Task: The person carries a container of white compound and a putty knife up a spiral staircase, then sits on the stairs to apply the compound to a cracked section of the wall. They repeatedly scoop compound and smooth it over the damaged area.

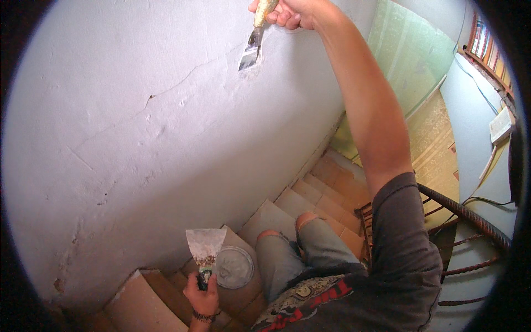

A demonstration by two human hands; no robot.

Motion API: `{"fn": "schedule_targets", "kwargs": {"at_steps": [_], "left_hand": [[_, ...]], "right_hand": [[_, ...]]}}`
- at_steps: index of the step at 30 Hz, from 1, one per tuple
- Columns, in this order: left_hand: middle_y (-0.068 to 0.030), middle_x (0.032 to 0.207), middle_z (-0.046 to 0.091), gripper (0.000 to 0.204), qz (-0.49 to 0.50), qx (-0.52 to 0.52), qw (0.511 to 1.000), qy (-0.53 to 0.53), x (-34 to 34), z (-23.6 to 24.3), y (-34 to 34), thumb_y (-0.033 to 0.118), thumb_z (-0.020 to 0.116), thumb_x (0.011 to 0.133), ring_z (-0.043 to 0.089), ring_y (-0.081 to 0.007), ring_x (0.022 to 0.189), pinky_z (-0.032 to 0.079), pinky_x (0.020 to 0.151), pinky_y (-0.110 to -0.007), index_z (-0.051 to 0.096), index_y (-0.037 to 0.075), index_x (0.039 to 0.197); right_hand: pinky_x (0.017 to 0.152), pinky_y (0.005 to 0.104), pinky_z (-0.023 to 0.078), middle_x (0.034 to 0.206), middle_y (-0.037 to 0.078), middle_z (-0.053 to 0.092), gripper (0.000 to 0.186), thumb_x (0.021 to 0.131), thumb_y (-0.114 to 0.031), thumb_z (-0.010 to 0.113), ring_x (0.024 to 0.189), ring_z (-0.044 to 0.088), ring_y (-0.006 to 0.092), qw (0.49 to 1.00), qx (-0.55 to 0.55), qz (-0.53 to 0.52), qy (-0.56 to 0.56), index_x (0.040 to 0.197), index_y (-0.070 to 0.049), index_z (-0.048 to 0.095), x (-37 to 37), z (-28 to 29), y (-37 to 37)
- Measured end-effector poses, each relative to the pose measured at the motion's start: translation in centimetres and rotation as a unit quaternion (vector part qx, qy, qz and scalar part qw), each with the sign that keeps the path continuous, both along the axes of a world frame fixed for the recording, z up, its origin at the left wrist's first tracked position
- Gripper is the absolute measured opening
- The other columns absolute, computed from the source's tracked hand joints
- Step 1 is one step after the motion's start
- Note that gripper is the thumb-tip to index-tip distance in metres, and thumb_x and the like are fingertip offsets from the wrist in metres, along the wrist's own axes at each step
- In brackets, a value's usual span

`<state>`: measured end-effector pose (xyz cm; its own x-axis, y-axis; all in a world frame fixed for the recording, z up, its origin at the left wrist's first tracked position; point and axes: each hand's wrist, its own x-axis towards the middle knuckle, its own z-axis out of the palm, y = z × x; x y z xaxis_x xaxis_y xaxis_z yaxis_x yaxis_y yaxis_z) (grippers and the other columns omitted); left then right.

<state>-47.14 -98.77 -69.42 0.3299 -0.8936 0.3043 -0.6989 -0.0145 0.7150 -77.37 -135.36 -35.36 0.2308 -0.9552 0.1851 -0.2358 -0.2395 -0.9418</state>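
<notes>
My right hand [287,14] is raised at the top of the view, closed round the pale handle of a putty knife [252,51]. Its blade lies against the whitish wall [182,144], over a patch at the upper end of a long thin crack. Low down, my left hand [203,296] grips the dark handle of a wider putty knife [206,243]. That blade points up and away from me, with crumbly brown and whitish residue near its base. Just beside it, a round tub [234,268] of grey-white paste stands on a stair step.
Tiled stairs [276,213] run along the wall beneath my legs. A dark twisted metal railing [464,213] curves at the right. Behind it are a yellow-green panel [409,55], a white box [501,126] and loose cables. Dents and chips mark the wall's lower left.
</notes>
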Motion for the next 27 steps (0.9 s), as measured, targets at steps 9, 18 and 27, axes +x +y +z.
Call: {"fn": "schedule_targets", "kwargs": {"at_steps": [9, 18, 27], "left_hand": [[-0.0168, 0.066, 0.062, 0.025, 0.003, 0.005, 0.999, 0.032, 0.1, -0.2, 0.1, 0.012, 0.075, 0.074, 0.066, -0.0275, 0.060, 0.050, 0.057, -0.034, 0.057, -0.002, 0.084], [-0.0153, 0.066, 0.061, 0.024, 0.005, -0.001, 1.000, 0.008, -0.1, 0.3, -0.1, 0.013, 0.075, 0.075, 0.063, -0.0244, 0.058, 0.048, 0.056, -0.034, 0.057, -0.001, 0.082], [-0.0131, 0.063, 0.060, 0.025, -0.006, -0.005, 1.000, 0.009, -0.1, 0.3, -0.1, 0.014, 0.076, 0.075, 0.059, -0.0190, 0.054, 0.048, 0.054, -0.033, 0.056, -0.001, 0.081]], "right_hand": [[0.028, 0.0195, 0.021, 0.054, 0.008, 0.052, 0.045, 0.081, -0.041, 0.046, 0.035, 0.030, 0.0058, 0.998, -0.031, 0.009, -0.063, 0.088, 0.002, 0.057, -2.5, 4.2, 1.9], [0.030, 0.0232, 0.024, 0.055, 0.006, 0.053, 0.041, 0.084, -0.036, 0.045, 0.037, 0.035, 0.0078, 0.998, -0.038, -0.013, 0.041, 0.086, 0.003, 0.059, 0.3, -1.5, 2.9], [0.031, 0.0247, 0.025, 0.056, 0.007, 0.052, 0.046, 0.082, -0.041, 0.048, 0.037, 0.037, 0.0091, 0.997, -0.071, -0.011, 0.022, 0.085, 0.003, 0.060, 2.0, 0.4, 2.2]]}}
